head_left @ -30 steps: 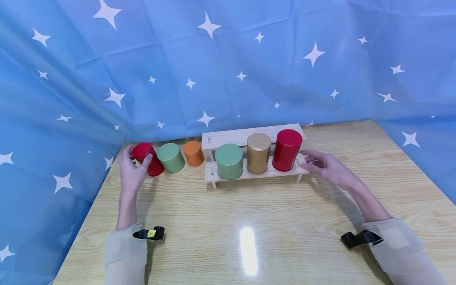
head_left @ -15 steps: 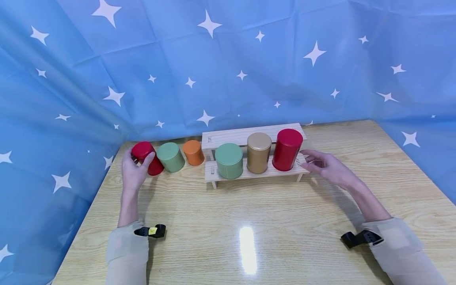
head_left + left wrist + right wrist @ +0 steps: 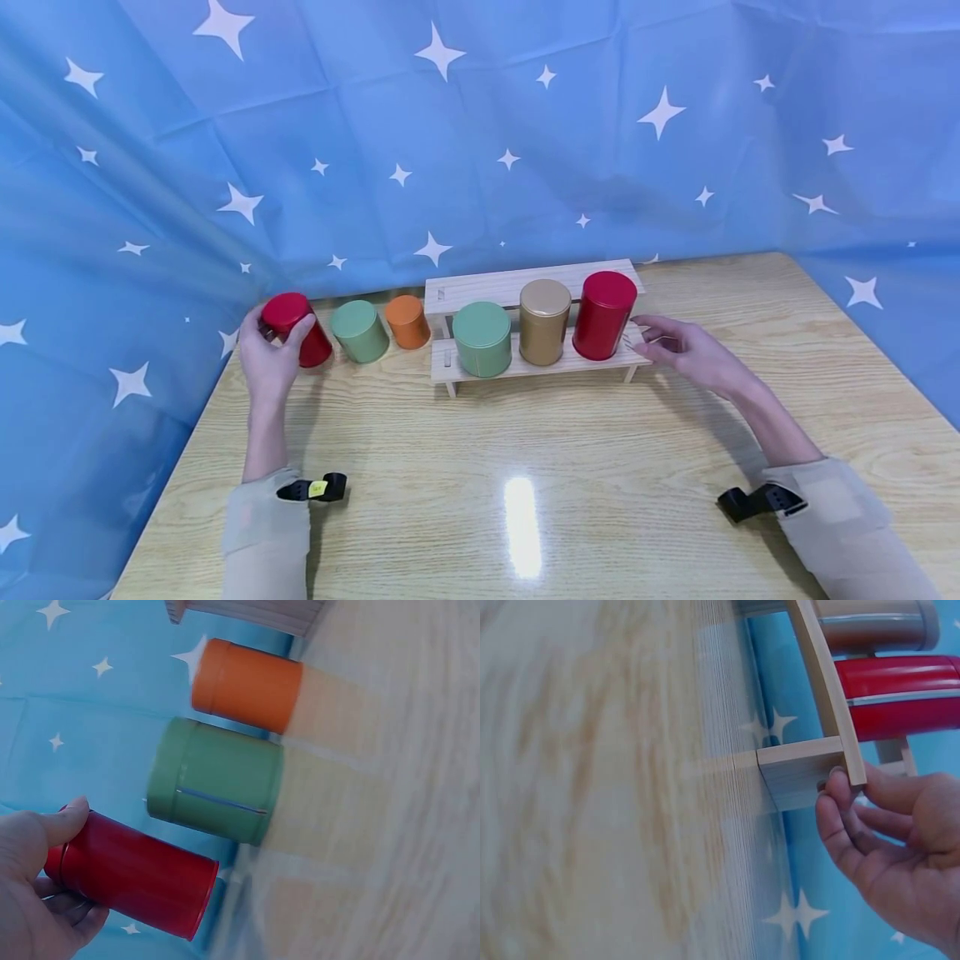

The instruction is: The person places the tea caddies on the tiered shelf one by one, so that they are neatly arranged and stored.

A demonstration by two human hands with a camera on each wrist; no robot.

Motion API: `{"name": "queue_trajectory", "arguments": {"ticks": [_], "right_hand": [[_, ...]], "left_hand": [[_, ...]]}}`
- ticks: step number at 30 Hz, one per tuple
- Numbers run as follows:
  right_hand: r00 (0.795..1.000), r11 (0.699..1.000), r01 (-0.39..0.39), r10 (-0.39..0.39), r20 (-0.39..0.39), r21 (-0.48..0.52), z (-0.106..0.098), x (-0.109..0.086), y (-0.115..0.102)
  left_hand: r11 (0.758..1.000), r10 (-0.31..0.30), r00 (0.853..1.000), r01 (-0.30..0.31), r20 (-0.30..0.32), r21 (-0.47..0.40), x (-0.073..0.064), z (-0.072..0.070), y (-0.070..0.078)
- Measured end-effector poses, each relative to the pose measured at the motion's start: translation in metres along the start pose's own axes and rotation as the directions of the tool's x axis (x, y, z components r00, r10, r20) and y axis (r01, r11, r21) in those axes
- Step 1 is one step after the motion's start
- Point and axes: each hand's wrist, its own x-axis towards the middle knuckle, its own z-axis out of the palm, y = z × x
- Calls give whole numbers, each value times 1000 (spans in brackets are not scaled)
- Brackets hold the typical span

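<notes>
At the back left, my left hand (image 3: 272,354) grips a red canister (image 3: 303,333) near its lid, thumb on one side and fingers on the other. In the left wrist view the base of this red canister (image 3: 142,874) appears a little off the table. Beside it stand a green canister (image 3: 361,332) and a smaller orange canister (image 3: 408,322). My right hand (image 3: 693,354) pinches the right end of the lower step of a pale wooden two-step rack (image 3: 536,283). The right wrist view has the thumb and fingertips of that hand (image 3: 900,840) on the board's end (image 3: 832,705).
On the rack's lower step stand a wide green canister (image 3: 482,340), a gold canister (image 3: 544,323) and a tall red canister (image 3: 603,317). A blue star-patterned cloth (image 3: 480,150) hangs behind the wooden table (image 3: 420,483).
My left hand has shifted slightly left with the red canister, which now stands farther from the green one and looks raised. The right hand and the rack have stayed still.
</notes>
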Motion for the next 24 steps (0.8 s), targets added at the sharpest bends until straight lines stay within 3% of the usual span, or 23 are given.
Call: {"name": "queue_trajectory", "arguments": {"ticks": [6, 12, 18, 24], "right_hand": [[1000, 1000, 2, -2, -4, -1, 0, 0, 0], [1000, 1000, 7, -7, -8, -1, 0, 0, 1], [1000, 1000, 9, -9, -8, -3, 0, 1, 1], [1000, 1000, 14, -14, -13, -1, 1, 1, 1]], "left_hand": [[999, 35, 997, -36, -73, -11, -4, -7, 18], [997, 72, 992, -75, -101, -23, -10, -12, 37], [987, 133, 988, -139, -75, -84, -17, -10, 57], [965, 196, 980, -199, -32, -170, -27, 1, 75]]}}
